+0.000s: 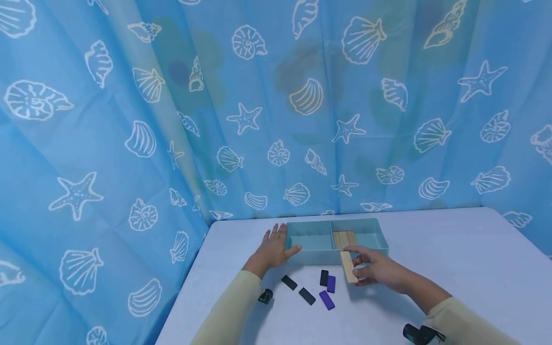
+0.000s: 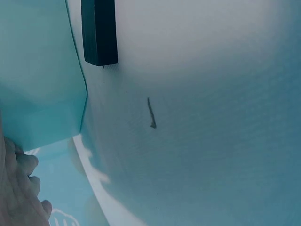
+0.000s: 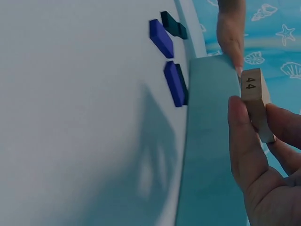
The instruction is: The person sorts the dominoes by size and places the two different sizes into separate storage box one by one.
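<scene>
A light blue two-compartment box (image 1: pixel 310 258) stands towards the back of the white table. My left hand (image 1: pixel 271 250) rests at its left end, fingers straight, thumb over the front rim. Between thumb and fingertips my right hand (image 1: pixel 377 268) pinches a plain wooden block (image 1: pixel 348 267), held in front of the box's right half. The number 44 is printed on the block's end (image 3: pixel 251 84) in the right wrist view. Several similar wooden blocks (image 1: pixel 345 238) lie side by side in the right compartment, at its left; the left compartment shows only its bare floor.
Before the box lie black blocks (image 1: pixel 307 296) and two purple blocks (image 1: pixel 327 300), scattered on the table (image 1: pixel 453 254). One black block (image 2: pixel 99 33) shows beside the box in the left wrist view. A blue curtain (image 1: pixel 276 120) with shell prints hangs behind and to the left.
</scene>
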`<action>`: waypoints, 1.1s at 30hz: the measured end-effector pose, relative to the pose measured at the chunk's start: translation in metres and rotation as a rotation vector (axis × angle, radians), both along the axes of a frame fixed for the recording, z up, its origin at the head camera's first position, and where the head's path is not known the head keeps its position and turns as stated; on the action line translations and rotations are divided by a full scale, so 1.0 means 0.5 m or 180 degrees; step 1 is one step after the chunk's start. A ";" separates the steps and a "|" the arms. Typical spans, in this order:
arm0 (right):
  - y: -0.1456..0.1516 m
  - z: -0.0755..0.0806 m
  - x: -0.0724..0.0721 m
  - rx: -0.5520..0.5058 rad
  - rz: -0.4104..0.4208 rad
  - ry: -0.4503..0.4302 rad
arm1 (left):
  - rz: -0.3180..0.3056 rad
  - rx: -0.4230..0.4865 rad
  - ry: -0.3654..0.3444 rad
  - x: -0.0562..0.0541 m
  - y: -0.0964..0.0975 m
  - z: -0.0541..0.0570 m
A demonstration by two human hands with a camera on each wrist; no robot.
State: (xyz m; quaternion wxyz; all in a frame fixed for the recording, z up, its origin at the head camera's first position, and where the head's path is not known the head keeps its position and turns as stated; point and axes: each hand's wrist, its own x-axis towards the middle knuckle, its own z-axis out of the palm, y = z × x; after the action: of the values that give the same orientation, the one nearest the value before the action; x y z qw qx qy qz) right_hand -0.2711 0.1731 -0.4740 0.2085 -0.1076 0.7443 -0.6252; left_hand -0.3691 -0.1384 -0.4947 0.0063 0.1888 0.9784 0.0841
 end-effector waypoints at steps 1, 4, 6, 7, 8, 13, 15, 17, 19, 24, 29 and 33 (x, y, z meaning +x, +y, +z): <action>0.003 0.003 -0.001 0.0001 -0.0006 0.0007 | 0.0001 -0.0002 -0.0018 0.001 0.002 0.001; 0.010 0.017 -0.005 0.0026 -0.0002 0.0058 | 0.0009 -0.0022 -0.0022 0.001 0.005 0.000; 0.014 0.025 -0.010 0.0055 0.0002 0.0097 | 0.0016 -0.0016 0.0000 0.001 0.005 0.000; 0.015 0.028 -0.012 0.0090 -0.0006 0.0120 | 0.0012 -0.0003 0.0005 0.001 0.004 -0.001; 0.016 0.031 -0.015 0.0119 -0.0026 0.0126 | 0.0009 0.0001 0.0008 0.001 0.004 -0.002; 0.026 0.039 -0.031 0.0194 -0.0110 0.0166 | 0.0001 -0.0001 0.0004 0.001 0.000 -0.002; 0.033 0.043 -0.041 0.0214 -0.0126 0.0186 | -0.0006 -0.0010 -0.0003 -0.001 0.000 -0.001; 0.040 0.047 -0.051 0.0212 -0.0134 0.0189 | -0.0004 -0.0010 -0.0007 -0.002 0.000 -0.003; 0.047 0.050 -0.061 0.0207 -0.0140 0.0192 | -0.0004 0.0004 -0.0003 -0.002 0.000 -0.004; 0.060 0.054 -0.083 0.0207 -0.0143 0.0213 | -0.0008 0.0014 0.0001 0.000 0.001 -0.003; 0.061 0.059 -0.102 0.0249 -0.0105 0.0237 | 0.0048 -0.0085 -0.0020 0.007 -0.003 0.003; 0.072 0.056 -0.118 0.0290 -0.0188 0.0200 | 0.0011 -0.0020 0.0020 0.007 0.002 0.003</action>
State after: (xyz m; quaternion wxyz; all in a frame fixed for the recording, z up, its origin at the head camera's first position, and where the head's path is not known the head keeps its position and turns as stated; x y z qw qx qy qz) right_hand -0.3302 0.2093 -0.4459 0.1711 -0.0956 0.7811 -0.5929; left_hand -0.3655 -0.1376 -0.4932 0.0036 0.1873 0.9790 0.0804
